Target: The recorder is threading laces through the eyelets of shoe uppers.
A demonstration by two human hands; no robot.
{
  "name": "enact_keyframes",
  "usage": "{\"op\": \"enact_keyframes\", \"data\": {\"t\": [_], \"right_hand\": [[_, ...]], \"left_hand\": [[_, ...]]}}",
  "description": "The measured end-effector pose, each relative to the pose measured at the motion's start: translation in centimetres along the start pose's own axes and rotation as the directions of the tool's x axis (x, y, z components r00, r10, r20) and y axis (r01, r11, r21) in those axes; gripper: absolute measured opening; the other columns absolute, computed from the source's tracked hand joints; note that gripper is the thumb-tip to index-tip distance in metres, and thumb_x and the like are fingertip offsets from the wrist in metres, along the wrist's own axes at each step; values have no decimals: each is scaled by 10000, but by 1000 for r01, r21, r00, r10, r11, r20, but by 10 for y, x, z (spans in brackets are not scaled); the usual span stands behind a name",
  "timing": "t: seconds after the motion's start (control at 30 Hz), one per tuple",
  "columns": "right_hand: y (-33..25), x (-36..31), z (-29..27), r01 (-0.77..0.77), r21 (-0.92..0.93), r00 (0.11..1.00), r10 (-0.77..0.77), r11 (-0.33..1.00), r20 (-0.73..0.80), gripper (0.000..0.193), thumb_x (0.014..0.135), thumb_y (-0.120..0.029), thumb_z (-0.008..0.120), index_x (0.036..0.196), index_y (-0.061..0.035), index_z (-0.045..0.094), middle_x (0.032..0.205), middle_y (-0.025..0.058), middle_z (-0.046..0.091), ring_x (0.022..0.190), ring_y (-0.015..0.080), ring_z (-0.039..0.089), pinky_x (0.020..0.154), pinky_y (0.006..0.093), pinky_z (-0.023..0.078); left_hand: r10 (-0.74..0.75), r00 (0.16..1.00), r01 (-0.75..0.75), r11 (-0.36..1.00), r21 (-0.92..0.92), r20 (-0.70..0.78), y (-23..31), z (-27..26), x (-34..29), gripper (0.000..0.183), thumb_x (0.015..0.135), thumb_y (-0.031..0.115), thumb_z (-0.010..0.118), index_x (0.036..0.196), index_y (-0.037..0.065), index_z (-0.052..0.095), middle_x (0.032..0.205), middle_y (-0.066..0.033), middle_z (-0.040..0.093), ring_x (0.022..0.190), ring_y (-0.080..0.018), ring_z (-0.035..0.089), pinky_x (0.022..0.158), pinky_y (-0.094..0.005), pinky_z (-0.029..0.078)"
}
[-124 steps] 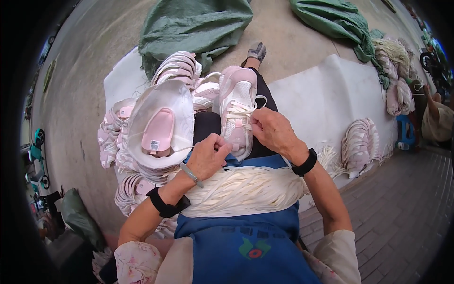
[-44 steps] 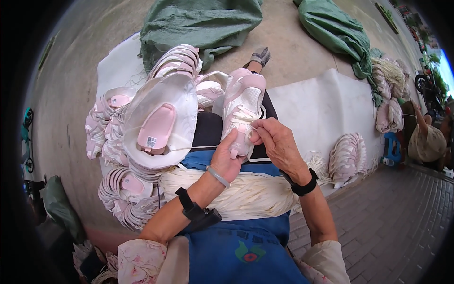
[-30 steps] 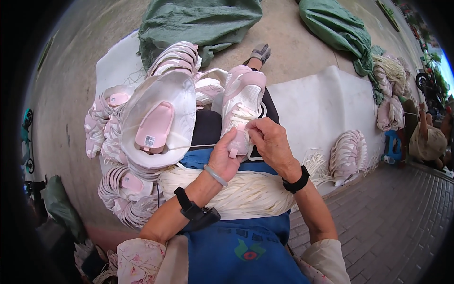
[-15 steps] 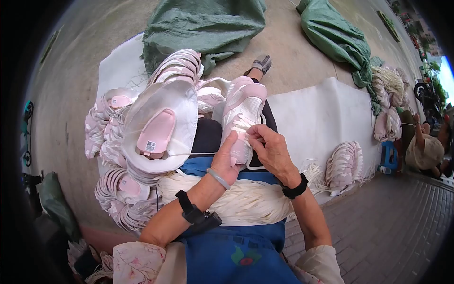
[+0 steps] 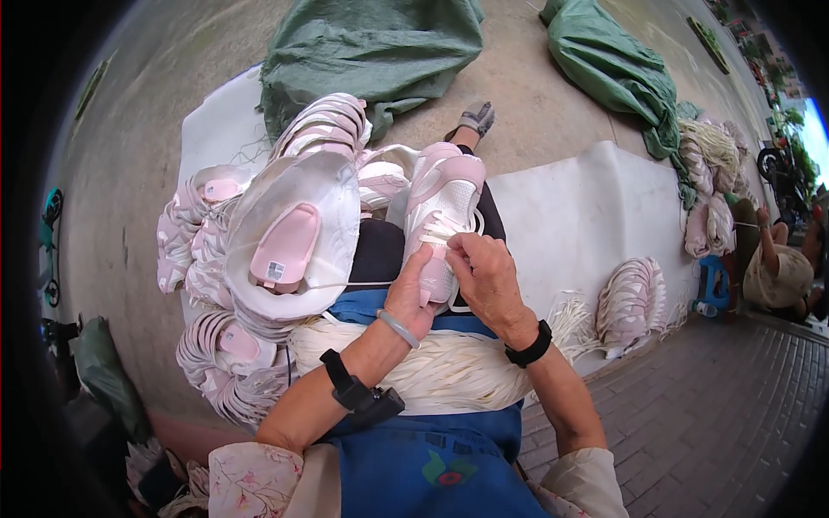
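A pink and white shoe upper [image 5: 449, 177] lies over my lap, its toe pointing away from me. My left hand [image 5: 409, 293] grips its near, heel end, thumb at the opening. White shoelace [image 5: 442, 228] crosses the upper, with a loop at its right side. Over the upper's opening my right hand [image 5: 490, 285] is closed in a pinch at the lace; the fingers hide the exact spot held. A thick bundle of off-white laces [image 5: 432, 367] rests across my lap. Left of my knee, a white rounded piece [image 5: 341, 211] surrounds a pink insole-shaped panel [image 5: 289, 246].
Nested stacks of pink and white uppers [image 5: 229, 345] crowd the left side; another stack [image 5: 630, 302] sits on the white sheet [image 5: 561, 216] at right. Green sacks [image 5: 371, 60] lie beyond. Another person [image 5: 773, 268] sits at far right near a blue stool [image 5: 713, 285].
My right hand has shifted slightly left, with its back turned more upward. The left hand still holds the upper in nearly the same place.
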State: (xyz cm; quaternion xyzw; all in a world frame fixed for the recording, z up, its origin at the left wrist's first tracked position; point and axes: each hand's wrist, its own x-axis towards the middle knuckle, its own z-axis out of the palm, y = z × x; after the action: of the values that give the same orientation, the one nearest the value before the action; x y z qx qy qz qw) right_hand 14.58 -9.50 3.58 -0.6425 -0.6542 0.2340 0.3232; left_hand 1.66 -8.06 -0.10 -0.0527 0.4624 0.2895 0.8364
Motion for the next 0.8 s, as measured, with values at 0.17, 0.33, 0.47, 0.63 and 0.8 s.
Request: {"op": "enact_keyframes", "data": {"t": [0.17, 0.33, 0.47, 0.63, 0.8], "right_hand": [[-2, -4, 6, 128, -153, 989, -138, 980, -57, 109, 768, -48, 566, 876, -38, 560, 706, 90, 554, 720, 257, 537, 661, 360, 378], [-7, -8, 3, 63, -61, 996, -67, 996, -66, 197, 732, 14, 547, 928, 3, 562, 903, 144, 548, 762, 302, 548, 687, 373, 438], [-10, -7, 5, 84, -28, 995, -85, 996, -60, 223, 729, 41, 535, 951, 27, 550, 992, 180, 522, 798, 334, 559, 701, 374, 471], [-11, -8, 6, 54, -138, 994, -67, 989, -89, 229, 721, 43, 539, 950, 33, 551, 1008, 191, 517, 811, 337, 568, 701, 362, 480], [-14, -4, 9, 53, -86, 994, -61, 995, -92, 226, 720, 39, 537, 946, 33, 548, 1010, 194, 515, 826, 339, 565, 708, 361, 476]], "left_hand": [[-6, 1000, 5, 1000, -9, -10, 1, -1, -1, 398, 841, 331, 596, 1160, 118, 492, 1079, -39, 570, 1007, -176, 542, 897, -357, 421], [17, 998, -14, 999, -50, 55, 1, -2, -3, 369, 859, 305, 571, 1165, 115, 489, 1081, -42, 569, 1005, -176, 544, 898, -356, 422], [24, 997, -19, 997, -73, 67, 0, -4, -2, 375, 860, 301, 567, 1176, 117, 481, 1094, -42, 563, 1019, -178, 537, 911, -364, 413], [-6, 998, 11, 997, -74, 66, 0, -7, -1, 382, 859, 271, 559, 1193, 112, 464, 1112, -40, 551, 1023, -184, 534, 929, -374, 398], [-5, 990, 20, 994, -104, 144, 0, -10, -1, 365, 857, 256, 558, 1181, 108, 477, 1098, -39, 560, 1027, -182, 534, 928, -369, 400]]}}
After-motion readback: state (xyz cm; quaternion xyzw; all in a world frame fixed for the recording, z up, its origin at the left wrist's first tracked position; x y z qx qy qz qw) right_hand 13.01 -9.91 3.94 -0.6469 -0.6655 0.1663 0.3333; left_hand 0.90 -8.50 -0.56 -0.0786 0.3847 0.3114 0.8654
